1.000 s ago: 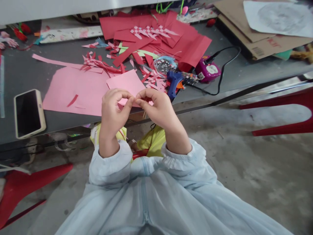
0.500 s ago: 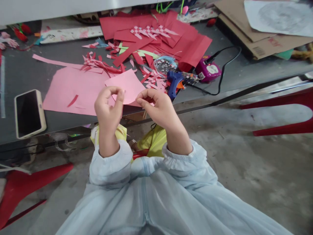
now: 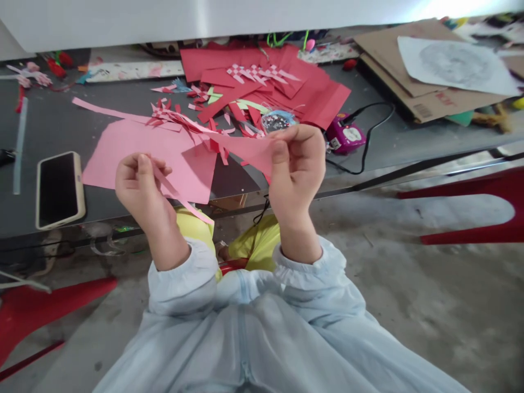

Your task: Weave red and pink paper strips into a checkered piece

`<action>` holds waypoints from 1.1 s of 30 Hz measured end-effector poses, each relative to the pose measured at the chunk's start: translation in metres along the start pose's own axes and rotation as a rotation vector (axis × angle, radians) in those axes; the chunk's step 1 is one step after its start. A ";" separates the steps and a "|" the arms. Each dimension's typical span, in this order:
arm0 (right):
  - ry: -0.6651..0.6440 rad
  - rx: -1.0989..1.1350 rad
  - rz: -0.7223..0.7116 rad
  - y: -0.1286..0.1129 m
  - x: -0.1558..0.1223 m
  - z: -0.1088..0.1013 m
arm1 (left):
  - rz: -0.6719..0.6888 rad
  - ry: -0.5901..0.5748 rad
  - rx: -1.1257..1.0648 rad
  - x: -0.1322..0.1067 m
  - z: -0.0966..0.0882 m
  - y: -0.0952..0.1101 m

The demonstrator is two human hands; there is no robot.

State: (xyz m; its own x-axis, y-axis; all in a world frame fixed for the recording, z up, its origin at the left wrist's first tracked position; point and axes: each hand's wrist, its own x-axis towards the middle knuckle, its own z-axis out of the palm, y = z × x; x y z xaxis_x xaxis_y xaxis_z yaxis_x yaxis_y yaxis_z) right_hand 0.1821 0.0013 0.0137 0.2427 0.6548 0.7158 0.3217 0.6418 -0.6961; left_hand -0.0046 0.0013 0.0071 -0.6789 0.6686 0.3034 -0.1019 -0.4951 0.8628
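Observation:
Between the thumb and fingers of my left hand [image 3: 143, 185] is a narrow pink paper strip [image 3: 192, 210], its free end hanging toward the table edge. My right hand [image 3: 297, 174] pinches a smaller pink paper sheet [image 3: 249, 150], seen nearly edge-on and stretching leftward. The two hands are apart, both raised over the front edge of the table. Under and behind my left hand lies a large pink sheet [image 3: 118, 147]. Beyond the held sheet are woven red and pink paper pieces [image 3: 164, 112] and a long pink strip [image 3: 102, 111].
A phone [image 3: 60, 190] lies at left. Red paper sheets [image 3: 323, 101] with woven pieces are piled at the back. A purple box [image 3: 346, 134] with a black cable sits right, below cardboard [image 3: 421, 106] bearing a drawing. Red chairs [image 3: 470, 232] stand beside the table.
My hands have moved apart. The left went left and now holds a separate narrow strip; the right rose and moved right with the pink sheet, which has turned edge-on. The view shifted slightly.

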 end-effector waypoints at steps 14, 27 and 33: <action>-0.581 0.076 -0.587 -0.005 -0.036 0.055 | 0.062 0.200 0.033 0.011 -0.038 0.019; -0.651 -0.152 -0.608 0.026 -0.040 0.079 | 0.009 0.186 0.059 0.020 -0.053 0.015; -0.779 -0.179 -0.512 0.022 -0.037 0.070 | -0.120 0.066 0.131 0.021 -0.059 0.009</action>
State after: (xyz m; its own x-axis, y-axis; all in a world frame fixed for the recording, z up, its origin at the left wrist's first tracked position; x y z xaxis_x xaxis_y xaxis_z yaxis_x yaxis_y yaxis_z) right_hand 0.1164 0.0188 -0.0322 -0.6251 0.4342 0.6486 0.3706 0.8964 -0.2429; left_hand -0.0627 -0.0226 -0.0026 -0.7144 0.6783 0.1719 -0.0925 -0.3350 0.9377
